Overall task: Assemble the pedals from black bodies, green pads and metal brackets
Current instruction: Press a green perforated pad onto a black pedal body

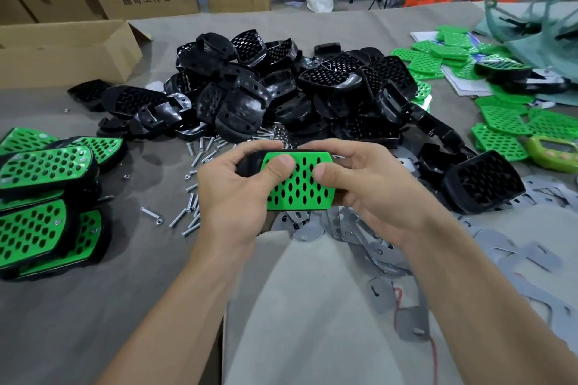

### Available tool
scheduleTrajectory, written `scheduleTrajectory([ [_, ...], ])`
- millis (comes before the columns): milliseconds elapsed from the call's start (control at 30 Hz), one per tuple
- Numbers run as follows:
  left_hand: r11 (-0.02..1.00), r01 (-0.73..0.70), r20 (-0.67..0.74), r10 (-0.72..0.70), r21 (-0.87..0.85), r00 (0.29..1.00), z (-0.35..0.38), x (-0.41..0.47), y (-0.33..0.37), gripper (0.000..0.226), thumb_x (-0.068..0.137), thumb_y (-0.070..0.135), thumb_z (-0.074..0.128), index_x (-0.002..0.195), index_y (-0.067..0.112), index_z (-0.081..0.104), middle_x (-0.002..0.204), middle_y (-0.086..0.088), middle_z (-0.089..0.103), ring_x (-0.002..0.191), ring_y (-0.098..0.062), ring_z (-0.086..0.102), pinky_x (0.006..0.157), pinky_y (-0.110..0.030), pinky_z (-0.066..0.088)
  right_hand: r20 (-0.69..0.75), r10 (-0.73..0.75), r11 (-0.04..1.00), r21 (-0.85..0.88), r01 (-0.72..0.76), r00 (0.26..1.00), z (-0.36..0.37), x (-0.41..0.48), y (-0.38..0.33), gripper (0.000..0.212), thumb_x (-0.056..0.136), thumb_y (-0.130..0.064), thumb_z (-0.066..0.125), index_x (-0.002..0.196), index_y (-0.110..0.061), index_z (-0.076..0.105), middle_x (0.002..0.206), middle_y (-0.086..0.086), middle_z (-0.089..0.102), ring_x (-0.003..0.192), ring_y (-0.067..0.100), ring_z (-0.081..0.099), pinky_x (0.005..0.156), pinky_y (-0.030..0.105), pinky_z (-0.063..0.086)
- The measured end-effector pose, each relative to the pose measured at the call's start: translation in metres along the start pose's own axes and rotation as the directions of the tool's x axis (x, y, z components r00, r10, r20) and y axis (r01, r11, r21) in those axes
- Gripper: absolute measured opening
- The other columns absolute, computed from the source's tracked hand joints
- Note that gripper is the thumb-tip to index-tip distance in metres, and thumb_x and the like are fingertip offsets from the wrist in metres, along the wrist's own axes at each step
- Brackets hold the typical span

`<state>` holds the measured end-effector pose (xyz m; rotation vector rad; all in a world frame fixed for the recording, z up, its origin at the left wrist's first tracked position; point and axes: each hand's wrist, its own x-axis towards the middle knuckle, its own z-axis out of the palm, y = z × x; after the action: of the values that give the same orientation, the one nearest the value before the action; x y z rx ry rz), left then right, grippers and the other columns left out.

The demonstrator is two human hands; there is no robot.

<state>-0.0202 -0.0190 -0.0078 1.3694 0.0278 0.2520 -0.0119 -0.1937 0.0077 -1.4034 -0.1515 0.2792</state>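
Green pad [297, 180] sits on a black body [247, 163], clasped by left hand [231, 194] and right hand [372, 194], each grip closed round it above the surface [93, 306]. Several finished pedals [47, 172] lie at left; many loose bodies [281, 94], pads [500, 125] and brackets [359, 230] remain. Its bracket is probably unfitted.

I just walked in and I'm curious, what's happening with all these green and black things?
A person is building pedals. The left grip and right grip hold a black body, and both thumbs press a green pad onto it. Finished pedals are stacked at the left, spare black bodies are piled behind, and screws and metal brackets lie on the table.
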Motion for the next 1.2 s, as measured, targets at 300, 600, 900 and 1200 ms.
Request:
scheduleTrajectory([
  [300,0.876,-0.197,0.156,0.142,0.440,0.978,-0.011,0.003,0.000,0.019,0.070,0.041,0.079,0.088,0.043,0.077,0.081,0.014,0.075,0.073,-0.005,0.069,0.065,-0.024,0.055,-0.014,-0.121,0.990,-0.080,0.119,0.993,0.000,-0.001,0.006,0.032,0.079,0.007,0.074,0.104,-0.013,0.078,0.095,0.016,0.078,0.089,0.030,0.075,0.076,0.042,0.062],
  [600,0.884,-0.239,0.261,0.141,0.401,0.955,-0.013,0.005,0.000,0.011,0.076,0.028,0.079,0.079,0.036,0.072,0.064,0.010,0.066,0.054,-0.020,0.062,0.050,-0.048,0.056,-0.014,-0.223,0.957,-0.193,0.216,0.975,0.006,-0.003,0.004,0.037,0.076,0.003,0.077,0.102,-0.024,0.077,0.095,0.005,0.080,0.092,0.028,0.076,0.081,0.038,0.062],
  [900,0.997,0.015,0.074,-0.021,0.079,0.997,0.000,-0.002,-0.005,0.011,0.077,0.024,0.075,0.071,0.032,0.071,0.071,0.012,0.066,0.062,-0.006,0.059,0.051,-0.024,0.050,-0.031,-0.125,0.985,-0.122,0.120,0.992,-0.001,-0.003,-0.002,0.041,0.085,0.013,0.071,0.115,-0.015,0.072,0.099,0.006,0.079,0.092,0.024,0.076,0.079,0.030,0.061],
  [1200,0.891,-0.198,0.258,0.096,0.408,0.961,-0.005,0.000,-0.002,0.026,0.085,0.043,0.066,0.110,0.041,0.074,0.098,0.011,0.076,0.090,-0.010,0.071,0.076,-0.034,0.056,-0.026,-0.164,0.979,-0.126,0.160,0.986,-0.002,-0.004,-0.001,0.047,0.076,0.017,0.074,0.093,-0.026,0.082,0.088,0.009,0.079,0.082,0.027,0.078,0.071,0.032,0.062],
])
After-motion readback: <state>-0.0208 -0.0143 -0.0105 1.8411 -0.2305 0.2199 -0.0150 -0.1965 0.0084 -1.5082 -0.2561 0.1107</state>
